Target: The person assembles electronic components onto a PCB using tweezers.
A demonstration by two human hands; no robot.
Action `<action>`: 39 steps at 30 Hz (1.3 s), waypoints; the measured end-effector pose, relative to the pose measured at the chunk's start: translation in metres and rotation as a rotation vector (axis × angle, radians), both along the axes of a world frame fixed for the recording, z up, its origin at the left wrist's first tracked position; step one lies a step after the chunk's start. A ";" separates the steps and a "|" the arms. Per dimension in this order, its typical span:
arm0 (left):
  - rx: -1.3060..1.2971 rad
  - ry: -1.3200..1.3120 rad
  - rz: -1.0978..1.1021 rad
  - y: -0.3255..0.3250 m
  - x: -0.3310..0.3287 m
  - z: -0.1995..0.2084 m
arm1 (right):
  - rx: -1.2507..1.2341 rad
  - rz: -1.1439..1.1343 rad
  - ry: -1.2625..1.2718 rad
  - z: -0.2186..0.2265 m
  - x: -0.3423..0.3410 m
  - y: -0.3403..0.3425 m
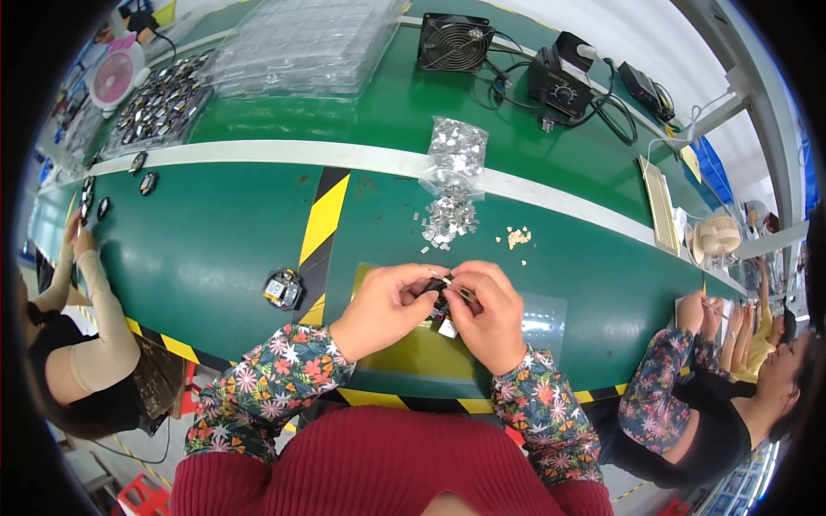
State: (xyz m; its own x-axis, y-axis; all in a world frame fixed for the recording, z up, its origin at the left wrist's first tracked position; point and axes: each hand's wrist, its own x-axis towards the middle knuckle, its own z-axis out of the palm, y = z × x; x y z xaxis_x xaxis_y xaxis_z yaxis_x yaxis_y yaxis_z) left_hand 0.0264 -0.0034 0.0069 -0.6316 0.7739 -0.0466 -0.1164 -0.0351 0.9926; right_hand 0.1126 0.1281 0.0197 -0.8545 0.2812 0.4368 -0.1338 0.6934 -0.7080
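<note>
left hand [383, 308] + right hand [489, 314]: both grips pinch one small dark part [441, 285], close together for fine control | foil bits [447, 219] near on table [215, 249], within reach

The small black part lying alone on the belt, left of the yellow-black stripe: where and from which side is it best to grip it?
The small black part lies flat and apart from other things, left of the left hand. Probably best: come from above and pinch its two opposite outer edges, since its face seems to carry a light label and small details, and bare green belt surrounds it.
</note>
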 end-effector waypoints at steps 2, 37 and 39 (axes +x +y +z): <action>-0.003 0.005 -0.001 0.000 0.000 0.002 | -0.023 0.000 -0.011 0.001 0.000 -0.001; -0.075 0.034 -0.036 -0.004 -0.002 0.012 | 0.038 0.019 0.016 -0.001 -0.003 0.000; -0.066 0.032 -0.036 -0.004 -0.001 0.011 | 0.045 0.018 0.010 0.001 -0.002 0.000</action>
State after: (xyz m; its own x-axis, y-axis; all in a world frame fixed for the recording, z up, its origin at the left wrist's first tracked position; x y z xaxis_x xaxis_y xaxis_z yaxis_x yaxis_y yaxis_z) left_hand 0.0253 -0.0072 0.0180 -0.6057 0.7919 -0.0781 -0.0841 0.0339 0.9959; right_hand 0.1109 0.1281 0.0204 -0.8545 0.2460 0.4575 -0.1535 0.7219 -0.6748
